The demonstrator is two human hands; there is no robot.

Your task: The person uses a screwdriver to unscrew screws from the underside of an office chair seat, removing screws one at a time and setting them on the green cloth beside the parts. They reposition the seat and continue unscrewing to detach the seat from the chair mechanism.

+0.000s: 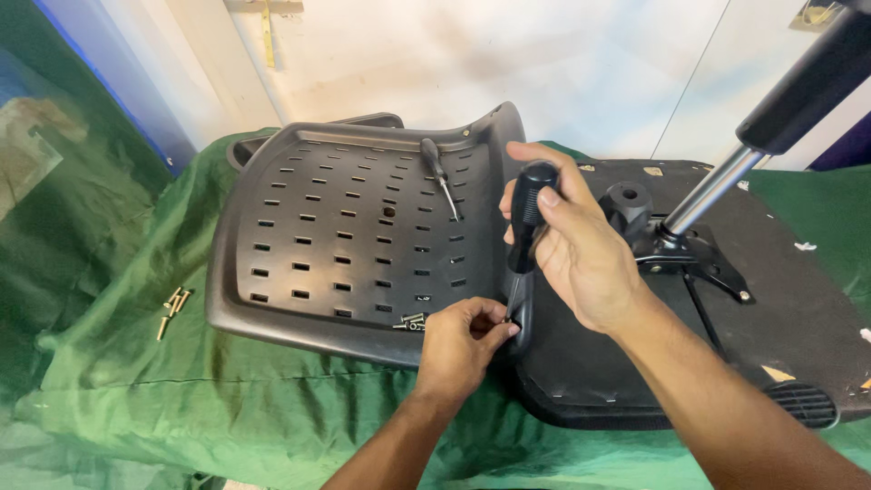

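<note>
Gripping a black-handled screwdriver [526, 227] upright, the right hand [581, 245] is closing fully around its handle. The left hand [458, 349] is pinching at the tip, beside the slotted chair back [299, 245].

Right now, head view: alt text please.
A right hand holds a black-handled screwdriver upright at the joint between a slotted black chair back and seat underside; the left hand pinches at its tip. A second screwdriver lies on the chair back, over green cloth.

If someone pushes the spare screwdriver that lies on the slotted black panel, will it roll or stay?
The spare screwdriver has a round handle and thin shaft, so it would probably roll. The slotted black panel curves up at its edges, which may stop it. It looks small, likely light.
</note>
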